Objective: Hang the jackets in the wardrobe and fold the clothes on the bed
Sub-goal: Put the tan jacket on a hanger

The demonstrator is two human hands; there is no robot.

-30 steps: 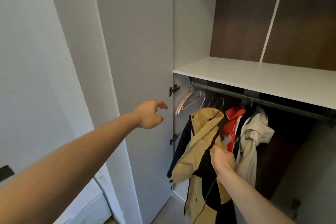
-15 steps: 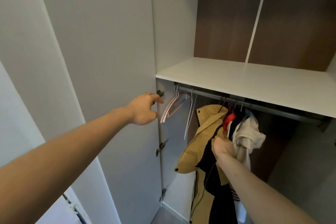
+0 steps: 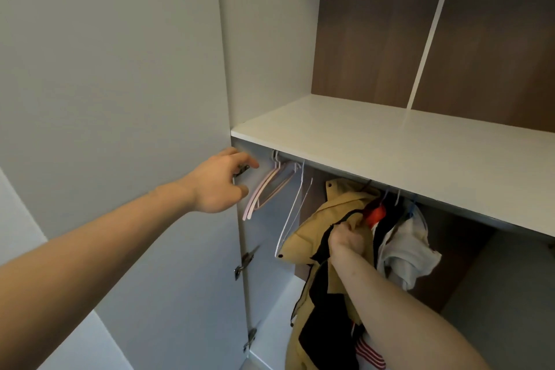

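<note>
A tan and black jacket (image 3: 315,246) hangs from the wardrobe rail (image 3: 336,170) under the white shelf. My right hand (image 3: 347,239) grips its front near the collar. To its right hang a red garment (image 3: 377,215) and a white garment (image 3: 405,255). My left hand (image 3: 220,182) reaches out with loosely curved fingers, holding nothing, at the open door's edge just left of the empty pink hangers (image 3: 267,189). A white wire hanger (image 3: 292,213) hangs between the pink hangers and the jacket.
The open wardrobe door (image 3: 120,84) fills the left side, with hinges (image 3: 244,261) along its inner edge. A white shelf (image 3: 390,141) juts out above the rail, brown panels behind it. The wardrobe's right inner wall (image 3: 504,294) stands at the right.
My view has closed in on the wardrobe. My left hand has moved toward the pink hangers at the door edge. My right hand keeps its hold on the jacket.
</note>
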